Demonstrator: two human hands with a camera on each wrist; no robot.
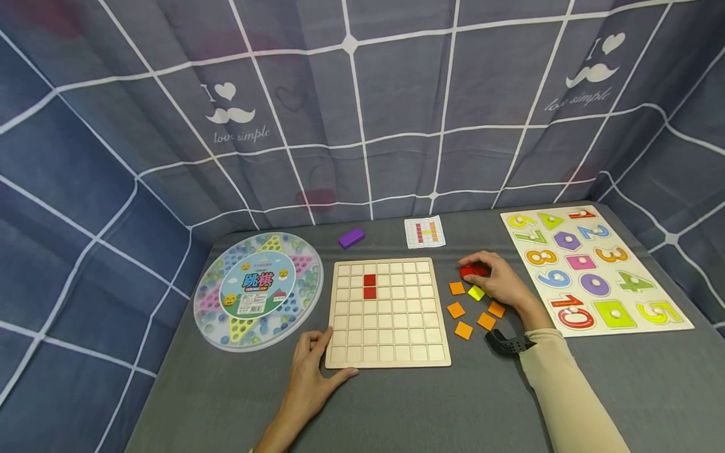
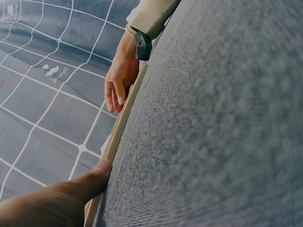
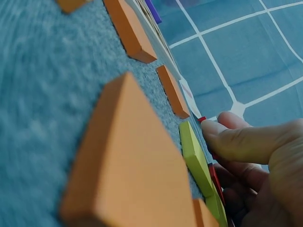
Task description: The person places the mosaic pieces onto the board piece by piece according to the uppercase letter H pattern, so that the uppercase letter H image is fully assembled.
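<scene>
A pale wooden grid board (image 1: 391,321) lies on the grey table with two red square tiles (image 1: 370,286), one below the other, in its upper left part. My left hand (image 1: 308,371) holds the board's near left corner, fingertips at the left edge and thumb along the front edge. To the right of the board, my right hand (image 1: 498,277) is over a small group of red tiles (image 1: 474,271). Between its thumb and fingertips it pinches a red tile (image 3: 202,119), mostly hidden. Just below lies a yellow-green tile (image 1: 476,292), with several orange tiles (image 1: 463,330) around.
A round Chinese checkers box (image 1: 257,289) lies left of the board. Behind the board are a purple block (image 1: 352,238) and a small pattern card (image 1: 425,232). A number-and-shape puzzle board (image 1: 595,270) lies at the right. A grid-patterned curtain (image 1: 396,113) hangs behind the table.
</scene>
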